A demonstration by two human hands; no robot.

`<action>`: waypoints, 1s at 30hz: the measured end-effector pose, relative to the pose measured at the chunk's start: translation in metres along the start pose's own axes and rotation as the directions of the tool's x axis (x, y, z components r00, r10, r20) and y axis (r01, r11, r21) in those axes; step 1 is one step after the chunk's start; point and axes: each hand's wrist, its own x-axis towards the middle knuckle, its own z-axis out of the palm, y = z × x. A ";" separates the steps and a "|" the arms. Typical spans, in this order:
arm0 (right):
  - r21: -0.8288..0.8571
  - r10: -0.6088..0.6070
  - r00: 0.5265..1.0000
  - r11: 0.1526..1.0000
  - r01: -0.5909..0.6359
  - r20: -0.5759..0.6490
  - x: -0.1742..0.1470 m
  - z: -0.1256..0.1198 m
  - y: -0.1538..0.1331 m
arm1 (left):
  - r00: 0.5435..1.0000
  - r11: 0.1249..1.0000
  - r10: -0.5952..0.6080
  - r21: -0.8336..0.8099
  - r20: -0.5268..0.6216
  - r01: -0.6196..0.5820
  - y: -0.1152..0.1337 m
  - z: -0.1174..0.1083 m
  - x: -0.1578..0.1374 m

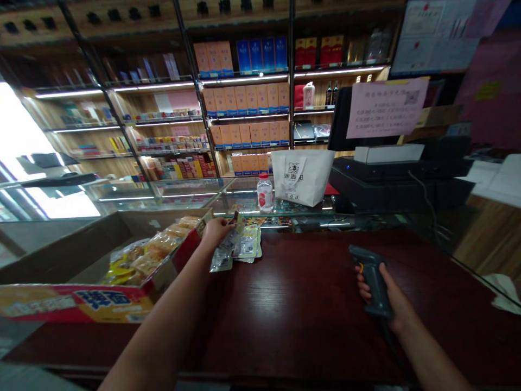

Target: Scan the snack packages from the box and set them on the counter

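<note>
The left hand (pixel 216 232) is pinching the top of a shiny packet (pixel 233 243) with its fingers, though the blur is making the exact grip hard to see. More flat packets (pixel 249 241) are lying on the brown table (pixel 280 326), just to the right of that hand, so it is being much nearer to them than the other one. The right hand (pixel 394 307) is closing around the handle of a dark scanner (pixel 375 285), well apart from the packets, on their right. The scanner's long handle is slanting from low right to high left, and its head is pointing left, roughly toward the packets' side. The left arm is stretching forward past the big box (pixel 77 301), palm facing mostly down. The right arm is bending in from the low right corner, with the thumb showing on the near side of the handle.
</note>
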 end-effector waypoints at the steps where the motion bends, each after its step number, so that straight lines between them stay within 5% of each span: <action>1: -0.006 -0.008 1.000 1.000 0.008 0.004 0.001 0.000 0.001 | 0.997 0.996 0.053 -0.075 -0.050 -0.056 0.007 0.001 -0.006; 3: -0.025 -0.030 0.999 0.999 0.031 0.014 0.002 -0.001 0.003 | 0.977 0.928 0.152 -0.318 -0.148 -0.192 0.027 0.014 -0.022; 5: -0.052 -0.056 0.998 0.997 0.058 0.028 0.004 0.000 0.006 | 0.966 0.737 0.209 -0.624 -0.155 -0.259 0.052 0.043 -0.040; 8: -0.115 -0.085 0.995 0.989 0.089 0.044 0.005 0.003 0.008 | 0.973 0.410 0.229 -0.908 0.014 -0.083 0.090 0.104 -0.065; 10: -0.160 -0.099 0.994 0.981 0.106 0.048 0.005 0.005 0.009 | 0.978 0.308 0.200 -0.951 0.053 -0.011 0.109 0.143 -0.075; 15: -0.256 -0.148 0.988 0.955 0.153 0.038 0.002 0.010 0.014 | 0.979 0.265 0.196 -0.964 0.062 0.008 0.122 0.188 -0.079; 20: -0.457 -0.217 0.976 0.868 0.194 0.002 0.002 0.029 0.019 | 0.977 0.285 0.211 -0.958 0.037 -0.025 0.111 0.192 -0.066; 25: -0.643 -0.204 0.971 0.729 0.235 0.124 0.012 0.057 0.012 | 0.987 0.274 0.155 -0.962 0.033 -0.011 0.108 0.193 -0.059; 30: -0.730 -0.153 0.975 0.646 0.221 0.160 0.026 0.056 0.017 | 0.995 0.249 0.096 -0.968 0.034 0.009 0.107 0.191 -0.057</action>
